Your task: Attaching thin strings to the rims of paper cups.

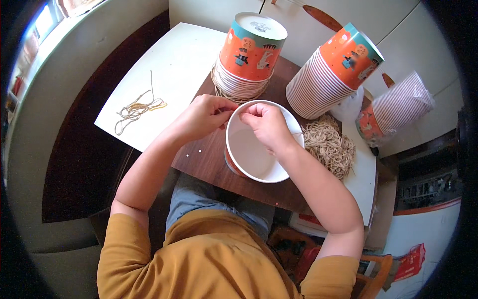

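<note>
A large paper bucket [259,160], white inside, stands open end up and slightly tilted at the table's near edge. Outside its far-left rim, my left hand [205,117] is closed in a pinch, fingertips touching the rim. My right hand [267,125] reaches over the opening, its fingers pinched against the inner side of that same rim. What either pinch holds is hidden by the fingers. A short bit of beige cord [297,133] shows beside my right wrist. To the right of the bucket lies a tangled heap of beige cord [329,145].
Upside-down stacks of orange-and-green paper buckets stand behind: one [253,50] with cord around its base, another [326,74] to the right. A plastic-wrapped stack [398,107] leans further right. Loose cords [139,108] lie on the white tabletop [174,65] at left.
</note>
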Motion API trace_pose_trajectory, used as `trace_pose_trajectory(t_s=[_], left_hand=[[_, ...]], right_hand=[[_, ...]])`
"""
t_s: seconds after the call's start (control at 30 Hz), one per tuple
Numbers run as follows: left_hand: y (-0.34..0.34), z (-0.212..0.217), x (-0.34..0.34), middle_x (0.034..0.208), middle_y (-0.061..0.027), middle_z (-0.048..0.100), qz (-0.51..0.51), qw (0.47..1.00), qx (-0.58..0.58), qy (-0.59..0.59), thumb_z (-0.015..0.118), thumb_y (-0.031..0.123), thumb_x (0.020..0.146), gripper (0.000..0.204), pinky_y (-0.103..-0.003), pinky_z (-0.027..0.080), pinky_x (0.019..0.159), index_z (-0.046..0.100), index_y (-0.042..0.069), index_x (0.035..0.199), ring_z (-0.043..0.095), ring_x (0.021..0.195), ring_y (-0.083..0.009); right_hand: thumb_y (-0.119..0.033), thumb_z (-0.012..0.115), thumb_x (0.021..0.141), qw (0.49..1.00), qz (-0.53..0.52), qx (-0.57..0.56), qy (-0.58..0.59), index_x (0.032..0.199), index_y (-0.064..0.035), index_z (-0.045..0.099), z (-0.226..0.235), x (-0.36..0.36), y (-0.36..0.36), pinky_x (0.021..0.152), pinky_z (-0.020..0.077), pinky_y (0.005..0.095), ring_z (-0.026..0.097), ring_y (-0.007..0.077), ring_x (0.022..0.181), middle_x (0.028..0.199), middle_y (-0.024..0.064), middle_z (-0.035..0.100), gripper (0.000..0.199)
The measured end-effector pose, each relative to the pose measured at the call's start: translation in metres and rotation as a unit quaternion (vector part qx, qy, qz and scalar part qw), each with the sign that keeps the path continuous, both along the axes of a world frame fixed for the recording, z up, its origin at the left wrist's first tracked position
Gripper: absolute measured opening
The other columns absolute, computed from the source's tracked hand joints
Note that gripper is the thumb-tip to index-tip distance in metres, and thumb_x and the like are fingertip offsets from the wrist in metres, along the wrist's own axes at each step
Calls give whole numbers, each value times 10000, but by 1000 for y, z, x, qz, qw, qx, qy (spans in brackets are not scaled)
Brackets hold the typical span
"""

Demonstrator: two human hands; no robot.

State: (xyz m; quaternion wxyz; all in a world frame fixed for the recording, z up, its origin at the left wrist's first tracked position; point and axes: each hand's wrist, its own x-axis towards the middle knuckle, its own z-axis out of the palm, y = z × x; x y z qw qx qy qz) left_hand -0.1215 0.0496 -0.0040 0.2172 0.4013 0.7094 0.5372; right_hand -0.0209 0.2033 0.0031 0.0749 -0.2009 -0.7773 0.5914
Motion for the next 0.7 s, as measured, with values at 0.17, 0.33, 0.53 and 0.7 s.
trace_pose_trajectory(t_s=[0.17, 0.33, 0.53, 0.7], left_hand=[[-1, 4, 4, 752, -132, 681, 1, 998, -2, 59, 585, 63, 860, 195, -321, 524, 631, 688, -10, 1007, 655, 660, -181], [-4, 6, 20, 780, -202, 638, 18, 966, -11, 257, 605, 78, 817, 121, -397, 519, 662, 643, -24, 870, 640, 719, -359], [-19, 16, 46, 757, -190, 617, 79, 973, -40, 212, 596, 93, 780, 125, -397, 506, 649, 622, -24, 812, 626, 694, -348], [-28, 12, 62, 759, -175, 614, 52, 985, -16, 166, 571, 83, 768, 113, -366, 500, 647, 609, -20, 793, 623, 714, -317]], right_hand=[[-130, 660, 853, 1000, 2, 4, -16, 806, -13, 689, 2, -2, -4, 569, 479, 287, 585, 102, 632, 718, 50, 664, 129], [-153, 652, 873, 995, 54, -3, -88, 875, -11, 672, 13, 6, 2, 571, 461, 258, 566, 80, 640, 730, 21, 641, 144], [-427, 754, 769, 967, 196, 79, -143, 1303, 53, 445, 64, 64, 5, 757, 513, 317, 640, 203, 861, 923, 152, 649, 781], [-342, 764, 753, 863, 185, 467, -54, 1201, 5, 501, 80, 117, -34, 684, 530, 410, 649, 346, 781, 862, 174, 616, 625]])
